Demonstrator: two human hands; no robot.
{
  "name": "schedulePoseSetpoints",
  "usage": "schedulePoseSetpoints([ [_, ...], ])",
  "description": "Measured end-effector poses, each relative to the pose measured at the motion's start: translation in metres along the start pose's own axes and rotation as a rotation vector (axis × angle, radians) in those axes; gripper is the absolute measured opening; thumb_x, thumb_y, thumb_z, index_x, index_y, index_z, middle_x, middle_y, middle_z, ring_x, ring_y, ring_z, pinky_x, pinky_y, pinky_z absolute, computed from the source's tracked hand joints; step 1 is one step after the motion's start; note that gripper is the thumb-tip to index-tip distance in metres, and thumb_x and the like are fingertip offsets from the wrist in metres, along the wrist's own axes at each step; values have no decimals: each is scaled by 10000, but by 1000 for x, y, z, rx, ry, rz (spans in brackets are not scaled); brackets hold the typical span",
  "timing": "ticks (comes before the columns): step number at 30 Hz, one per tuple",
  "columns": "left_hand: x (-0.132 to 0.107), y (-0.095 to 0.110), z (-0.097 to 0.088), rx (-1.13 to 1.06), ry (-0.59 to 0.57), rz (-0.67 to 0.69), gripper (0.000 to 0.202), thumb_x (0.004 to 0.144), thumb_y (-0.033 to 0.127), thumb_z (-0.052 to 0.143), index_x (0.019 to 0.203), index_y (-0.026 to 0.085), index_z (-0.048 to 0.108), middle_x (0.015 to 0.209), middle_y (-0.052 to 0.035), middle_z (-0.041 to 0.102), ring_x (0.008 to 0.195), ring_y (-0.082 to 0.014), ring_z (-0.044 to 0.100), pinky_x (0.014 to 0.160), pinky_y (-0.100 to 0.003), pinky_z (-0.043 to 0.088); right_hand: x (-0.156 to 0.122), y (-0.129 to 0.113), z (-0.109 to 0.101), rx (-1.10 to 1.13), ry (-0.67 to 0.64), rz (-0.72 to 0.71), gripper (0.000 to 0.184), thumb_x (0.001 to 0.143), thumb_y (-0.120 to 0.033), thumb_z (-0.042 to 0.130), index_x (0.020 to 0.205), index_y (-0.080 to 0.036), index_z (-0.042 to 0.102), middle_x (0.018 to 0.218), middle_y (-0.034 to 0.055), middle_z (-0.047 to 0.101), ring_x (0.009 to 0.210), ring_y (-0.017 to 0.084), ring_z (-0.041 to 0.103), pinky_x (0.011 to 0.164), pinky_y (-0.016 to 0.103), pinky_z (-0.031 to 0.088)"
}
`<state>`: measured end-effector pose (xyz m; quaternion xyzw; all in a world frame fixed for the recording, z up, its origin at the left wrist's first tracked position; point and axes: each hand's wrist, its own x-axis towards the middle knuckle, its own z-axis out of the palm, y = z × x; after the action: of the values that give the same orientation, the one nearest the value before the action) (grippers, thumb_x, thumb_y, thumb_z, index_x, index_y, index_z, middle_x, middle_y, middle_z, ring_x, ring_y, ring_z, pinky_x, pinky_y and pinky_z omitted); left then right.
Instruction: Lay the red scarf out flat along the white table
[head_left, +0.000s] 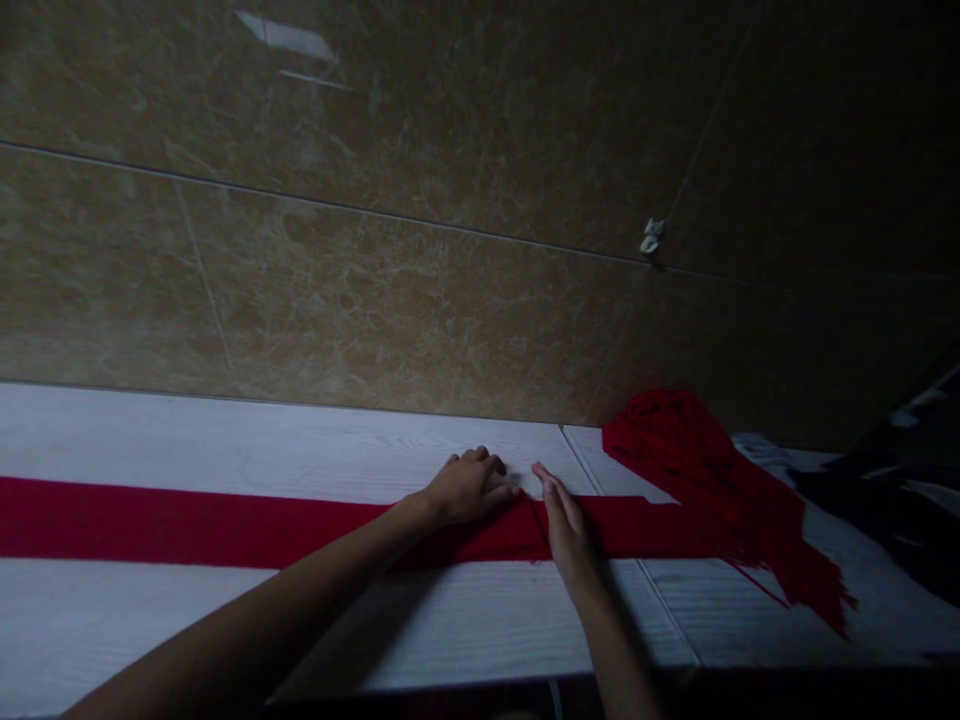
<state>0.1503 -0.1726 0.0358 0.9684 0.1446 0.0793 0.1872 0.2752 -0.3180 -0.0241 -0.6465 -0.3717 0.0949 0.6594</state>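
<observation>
A long red strip of cloth [187, 520], which looks like a scarf, lies flat from the left edge across the middle. My left hand [469, 485] rests palm down on its far edge, the fingers slightly bent and apart, thumb pointing right. Just to the right, my right hand [564, 515] stands on its side over the strip with fingers stretched away from me. Between the hands a dark slanting line, a fold or overlapping edge, crosses the cloth. Neither hand visibly grips it.
A bunched red cloth [675, 450] with a fringed end lies at right over the strip. The white wood-grain table [247, 620] has a seam near my right hand. Brown tiled wall [390, 300] rises behind, with a small white fitting [652, 236]. Dark fabric [877, 510] lies far right.
</observation>
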Motion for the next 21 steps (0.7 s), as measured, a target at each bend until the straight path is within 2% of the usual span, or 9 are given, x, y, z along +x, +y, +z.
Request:
schedulePoseSetpoints([
  [3,7,-3,-4,-20,-79,-25,390,885,531,614,1027,193,746,1046,-110,752,961,-276,687,838,-348,512,-1,-1,0,3,-4,1,734,871,-820,480,1253,-237,711,1402,112,624,1382,301,497,1180,492,376],
  [6,13,-4,-5,-70,-105,-40,305,852,448,666,999,195,751,940,-71,766,820,-220,690,695,-275,490,-1,-1,-1,7,-8,6,739,873,-819,478,1254,-229,709,1388,117,635,1370,304,512,1164,487,400],
  [11,13,3,-12,-120,-83,-53,239,846,351,658,998,198,761,957,-71,769,843,-222,684,715,-277,474,-3,-1,1,22,-2,17,718,880,-804,484,1246,-231,713,1376,113,644,1364,302,518,1162,471,405],
  [15,18,7,-16,-192,-135,-54,296,899,348,568,1061,168,737,958,-61,768,828,-190,677,694,-244,476,-2,0,4,47,6,21,732,891,-799,488,1251,-196,697,1377,136,640,1350,302,530,1177,519,366],
  [18,26,6,-17,-216,-188,-85,343,894,413,581,1036,148,746,907,-65,758,829,-193,663,673,-237,464,-1,0,4,69,8,20,697,910,-780,497,1243,-197,685,1378,139,635,1337,285,540,1177,537,350],
  [21,34,5,-18,-222,-233,-126,405,805,525,683,956,155,755,791,-43,722,786,-195,631,648,-242,436,-1,-1,4,99,18,29,643,940,-743,500,1235,-201,678,1373,133,633,1327,276,543,1169,548,346],
])
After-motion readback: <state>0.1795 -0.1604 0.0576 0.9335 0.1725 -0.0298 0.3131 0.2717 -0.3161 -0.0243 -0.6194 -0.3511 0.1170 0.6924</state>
